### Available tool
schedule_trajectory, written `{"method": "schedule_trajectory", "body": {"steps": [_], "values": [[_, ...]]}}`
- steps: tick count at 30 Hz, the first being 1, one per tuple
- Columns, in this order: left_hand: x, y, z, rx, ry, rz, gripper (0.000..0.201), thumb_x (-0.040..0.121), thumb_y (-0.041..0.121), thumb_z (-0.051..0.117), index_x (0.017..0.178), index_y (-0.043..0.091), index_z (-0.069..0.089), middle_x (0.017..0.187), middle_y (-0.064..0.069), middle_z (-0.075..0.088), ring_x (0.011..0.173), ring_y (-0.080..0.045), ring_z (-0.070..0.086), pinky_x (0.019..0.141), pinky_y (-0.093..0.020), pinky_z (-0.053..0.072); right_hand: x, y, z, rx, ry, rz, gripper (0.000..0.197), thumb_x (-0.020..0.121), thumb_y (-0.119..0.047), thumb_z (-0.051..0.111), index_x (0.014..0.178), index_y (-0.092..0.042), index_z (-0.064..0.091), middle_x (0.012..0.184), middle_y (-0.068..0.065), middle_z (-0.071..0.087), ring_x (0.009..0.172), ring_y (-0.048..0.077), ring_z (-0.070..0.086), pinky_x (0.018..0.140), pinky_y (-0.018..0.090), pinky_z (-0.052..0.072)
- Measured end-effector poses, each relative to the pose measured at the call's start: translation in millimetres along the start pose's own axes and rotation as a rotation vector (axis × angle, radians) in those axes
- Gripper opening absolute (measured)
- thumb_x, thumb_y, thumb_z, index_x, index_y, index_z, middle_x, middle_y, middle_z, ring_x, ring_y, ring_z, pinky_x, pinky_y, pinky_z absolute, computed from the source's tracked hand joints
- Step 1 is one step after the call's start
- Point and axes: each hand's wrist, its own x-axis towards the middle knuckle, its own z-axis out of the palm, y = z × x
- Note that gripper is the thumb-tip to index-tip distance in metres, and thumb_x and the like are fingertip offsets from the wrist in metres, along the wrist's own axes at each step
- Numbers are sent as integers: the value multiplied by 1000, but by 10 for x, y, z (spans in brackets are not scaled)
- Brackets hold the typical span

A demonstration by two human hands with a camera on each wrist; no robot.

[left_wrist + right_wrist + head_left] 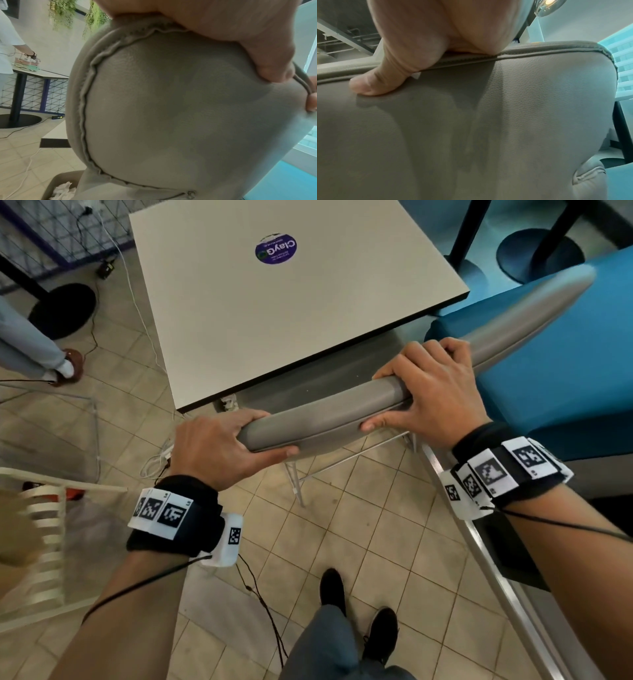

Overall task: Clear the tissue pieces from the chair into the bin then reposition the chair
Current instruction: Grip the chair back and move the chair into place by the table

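Observation:
The grey padded chair point(329, 412) stands with its seat pushed under the white table point(274, 302). My left hand point(222, 446) grips the left end of the backrest top, fingers over the front and thumb behind. My right hand point(424, 395) grips the right part of the same edge. The left wrist view shows the chair back point(171, 108) close up with my thumb point(257, 60) pressed into it. The right wrist view shows the chair back point(488, 121) under my thumb point(373, 83). A beige bin point(51, 186) holding crumpled tissue point(63, 189) sits on the floor left of the chair. The seat is hidden.
A blue upholstered bench point(548, 354) and a metal rail point(496, 577) close in on the right. Cables point(154, 463) lie on the tiled floor at left, near a white slatted frame point(44, 542). Another person's foot point(68, 364) stands by a black table base point(61, 309).

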Motion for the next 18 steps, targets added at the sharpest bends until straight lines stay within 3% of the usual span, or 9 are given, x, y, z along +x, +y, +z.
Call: {"method": "schedule_trajectory", "body": {"steps": [6, 9, 18], "values": [[378, -168, -26, -42, 45, 15, 65, 65, 82, 62, 107, 32, 73, 80, 10, 75, 69, -11, 69, 65, -30, 58, 437, 78, 63, 8, 15, 1, 83, 67, -94, 37, 110, -26, 60, 102, 0, 60, 99, 25, 54, 100, 47, 32], [425, -221, -39, -36, 43, 63, 65, 67, 81, 63, 104, 29, 75, 80, 9, 76, 67, -10, 68, 59, -28, 57, 473, 80, 95, -10, 28, -9, 81, 69, -93, 39, 109, -27, 61, 100, 0, 60, 96, 24, 54, 99, 47, 33], [416, -260, -10, -29, 39, 82, 67, 65, 87, 59, 102, 34, 75, 78, 14, 74, 67, -9, 68, 57, -29, 54, 420, 79, 74, -17, 23, 3, 82, 69, -94, 34, 111, -28, 61, 102, -1, 61, 98, 23, 55, 100, 45, 31]]}}
